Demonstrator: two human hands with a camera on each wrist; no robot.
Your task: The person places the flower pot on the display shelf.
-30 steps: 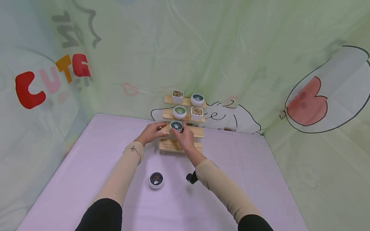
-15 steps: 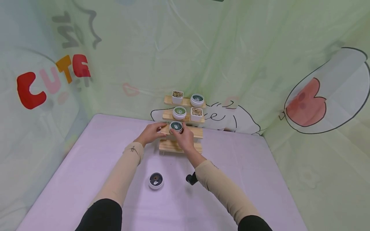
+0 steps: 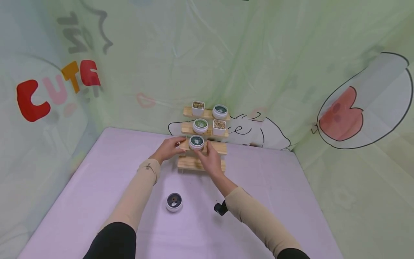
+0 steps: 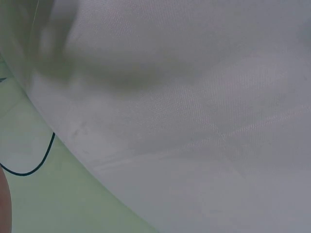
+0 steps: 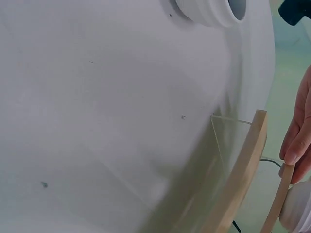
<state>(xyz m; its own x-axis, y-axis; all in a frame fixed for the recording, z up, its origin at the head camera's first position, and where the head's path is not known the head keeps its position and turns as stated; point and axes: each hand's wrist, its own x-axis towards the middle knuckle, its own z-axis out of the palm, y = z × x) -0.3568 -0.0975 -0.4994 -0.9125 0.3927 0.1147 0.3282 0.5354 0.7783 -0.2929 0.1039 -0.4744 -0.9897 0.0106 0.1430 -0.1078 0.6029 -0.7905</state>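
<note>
A stepped wooden display rack (image 3: 218,148) with clear side panels stands against the back of the table. My left hand (image 3: 167,149) pinches the left end of its third board from the top; the right wrist view shows those fingertips (image 5: 293,154) on the board's edge. On that board sits a small white round pot (image 3: 196,143) with a dark teal top. My right hand (image 3: 211,160) is at the pot's right side, fingers extended and spread from the thumb, which lies close to the pot's lower front. The left wrist view shows mostly white cloth.
Upper boards hold two square pots (image 3: 219,127) with grainy tops and two round pots (image 3: 200,126). The lowest board (image 3: 192,163) is bare. Another round pot (image 3: 174,201) with a dark top stands on the lilac tablecloth (image 3: 258,216). Printed curtains surround the table.
My right hand has loosened from the teal-topped pot and shifted slightly right and toward me. The pot stays on the third board, and my left hand keeps its place.
</note>
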